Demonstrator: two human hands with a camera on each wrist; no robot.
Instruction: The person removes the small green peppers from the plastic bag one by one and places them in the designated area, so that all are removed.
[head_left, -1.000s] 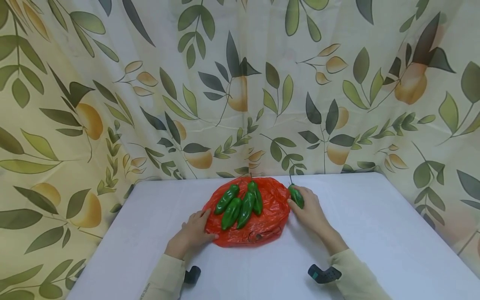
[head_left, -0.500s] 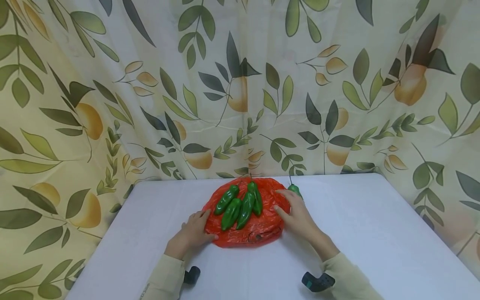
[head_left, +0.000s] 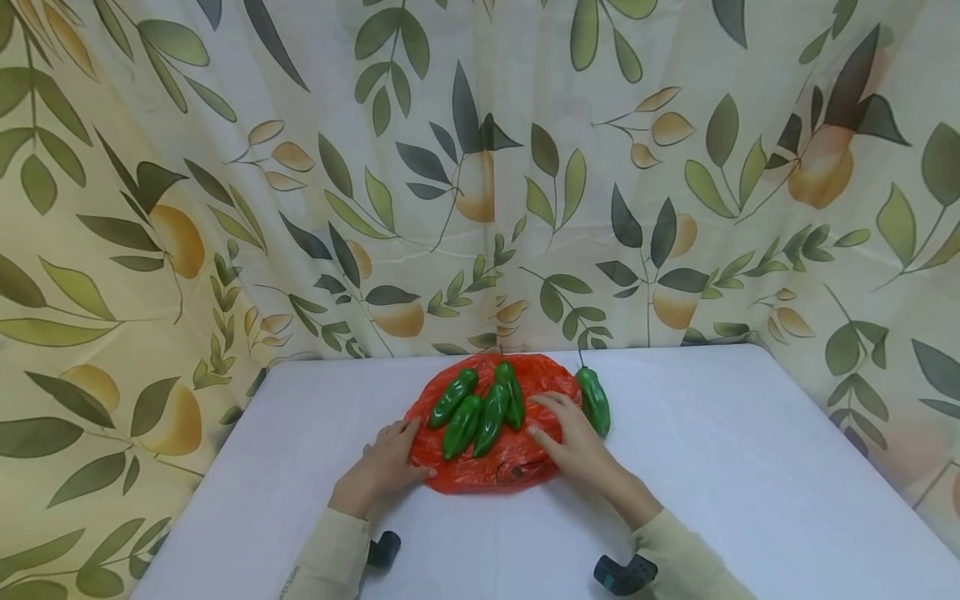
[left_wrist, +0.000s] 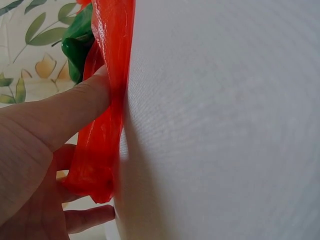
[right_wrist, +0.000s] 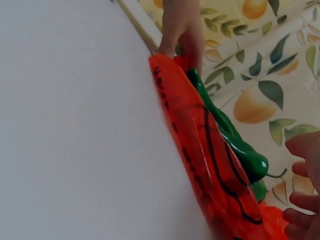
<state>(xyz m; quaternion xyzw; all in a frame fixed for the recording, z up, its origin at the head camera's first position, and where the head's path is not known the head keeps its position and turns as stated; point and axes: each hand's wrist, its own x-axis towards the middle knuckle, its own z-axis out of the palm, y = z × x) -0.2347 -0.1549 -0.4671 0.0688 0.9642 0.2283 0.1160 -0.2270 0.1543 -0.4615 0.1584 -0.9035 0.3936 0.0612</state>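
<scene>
A crumpled red plastic bag [head_left: 543,373] lies spread on the white table, with several glossy green peppers [head_left: 491,419] grouped on its left and middle. One more green pepper [head_left: 595,402] lies on the table by the bag's right edge, stem toward the curtain. At the bag's left edge, my left hand [head_left: 385,462] holds the plastic; the left wrist view shows its thumb [left_wrist: 82,102] against the bag, other fingers on the far side. My right hand [head_left: 581,446] hovers over the bag's right part, fingers spread and holding nothing.
Behind the table hangs a curtain [head_left: 450,250] printed with leaves and fruit. The white tabletop [head_left: 705,433] stretches to both sides of the bag. A dark wrist camera [head_left: 385,550] sits by the left sleeve, another dark camera [head_left: 626,575] by the right.
My right hand has let go of the rightmost pepper and moved left and toward me, over the bag. That pepper now shows whole on the table. My left hand has stayed put.
</scene>
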